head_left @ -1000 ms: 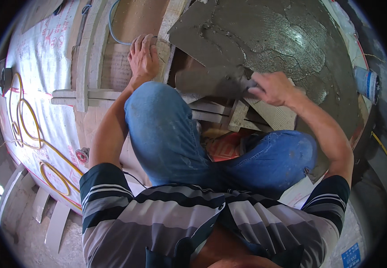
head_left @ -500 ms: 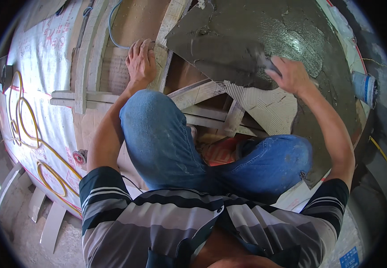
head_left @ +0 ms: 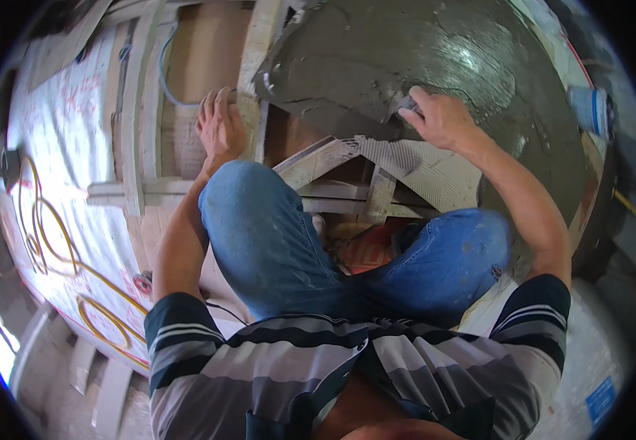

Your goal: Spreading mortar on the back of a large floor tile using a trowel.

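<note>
A wide bed of wet grey mortar covers the far middle and right. My right hand is closed round the handle of a trowel, whose mortar-coated blade blends into the grey and is hard to make out. Just below it lies a cut tile piece with combed ridges on its face. At the left, my open left hand leans beside a pale wooden batten, fingers stretched forward. Between my knees and the mortar, smaller crossed battens frame dark gaps.
Coiled yellow hose runs over white printed sheeting at the left. A thin blue cable curves near more upright battens. At the right edge stands a blue and white cylindrical container. Something red and striped lies between my legs.
My right hand has moved left and slightly up with the trowel, over the mortar. My left hand stays by the batten. The whole view has shifted slightly.
</note>
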`<move>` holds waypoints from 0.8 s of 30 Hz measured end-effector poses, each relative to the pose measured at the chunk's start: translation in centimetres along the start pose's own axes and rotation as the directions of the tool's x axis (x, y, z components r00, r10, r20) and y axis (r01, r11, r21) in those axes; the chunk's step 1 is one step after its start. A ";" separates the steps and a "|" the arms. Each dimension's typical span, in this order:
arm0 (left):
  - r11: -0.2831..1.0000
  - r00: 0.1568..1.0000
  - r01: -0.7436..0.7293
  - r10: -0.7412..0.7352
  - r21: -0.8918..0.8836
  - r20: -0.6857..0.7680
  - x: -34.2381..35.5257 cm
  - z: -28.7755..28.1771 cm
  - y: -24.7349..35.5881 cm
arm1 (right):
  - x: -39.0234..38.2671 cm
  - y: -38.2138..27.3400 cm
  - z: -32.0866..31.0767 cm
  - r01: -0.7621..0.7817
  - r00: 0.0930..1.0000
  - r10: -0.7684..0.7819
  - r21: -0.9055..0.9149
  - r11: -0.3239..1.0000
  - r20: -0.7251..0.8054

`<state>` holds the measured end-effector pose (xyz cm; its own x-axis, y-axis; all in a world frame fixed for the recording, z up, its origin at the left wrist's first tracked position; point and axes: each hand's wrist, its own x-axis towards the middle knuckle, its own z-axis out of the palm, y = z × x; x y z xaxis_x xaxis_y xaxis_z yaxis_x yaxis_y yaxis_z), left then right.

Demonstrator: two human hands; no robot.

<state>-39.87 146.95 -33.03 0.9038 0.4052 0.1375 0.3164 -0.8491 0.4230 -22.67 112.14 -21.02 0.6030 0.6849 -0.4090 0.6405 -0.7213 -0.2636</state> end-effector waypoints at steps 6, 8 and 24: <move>0.998 0.997 -0.064 0.065 0.030 -0.050 -0.4 1.3 -1.4 | -9.0 3.7 1.6 -0.120 0.990 0.112 0.088 0.989 0.085; 0.996 0.997 -0.071 0.072 0.055 -0.002 -0.2 1.7 -2.2 | -11.8 5.7 2.8 -0.275 0.961 0.275 0.028 0.961 0.013; 0.996 0.993 -0.066 0.060 0.058 0.105 -1.3 1.3 -1.4 | -18.8 13.1 5.7 -0.526 0.260 0.937 0.848 -0.065 0.234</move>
<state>-41.11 147.18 -34.97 0.9464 0.3157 0.0680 0.2718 -0.8925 0.3600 -28.31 89.20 -21.74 0.6459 -0.5214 -0.5576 -0.7623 -0.4010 -0.5081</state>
